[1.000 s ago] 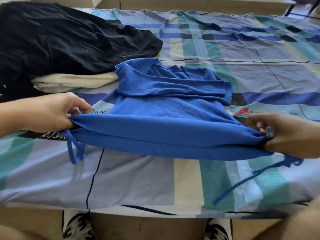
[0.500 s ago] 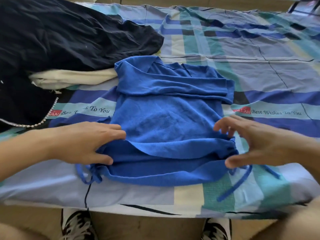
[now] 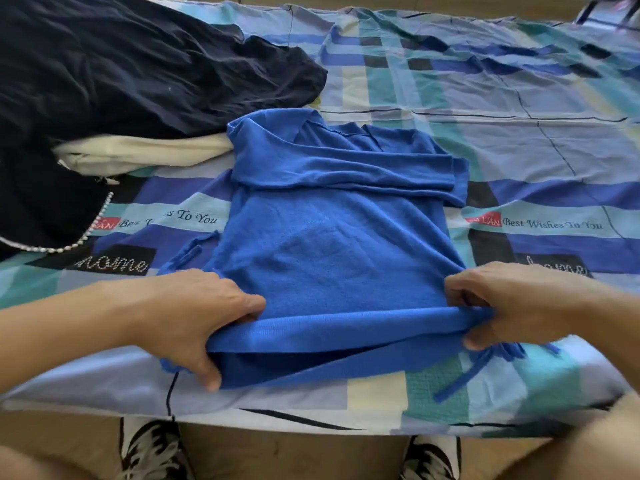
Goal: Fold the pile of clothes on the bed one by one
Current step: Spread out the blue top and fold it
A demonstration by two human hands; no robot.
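Near bed edge (image 3: pixel 277 415), both hands pinch blue top (image 3: pixel 332 258) hem.

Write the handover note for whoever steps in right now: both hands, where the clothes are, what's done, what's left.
Left hand grips the near left hem corner of the blue knit top; right hand pinches the near right corner.
The hem is lifted off the plaid bedsheet.
Done: sleeves folded across the top's upper part.
Left: probably bring the hem up to the collar, then fold the dark navy garments and cream garment piled far left.
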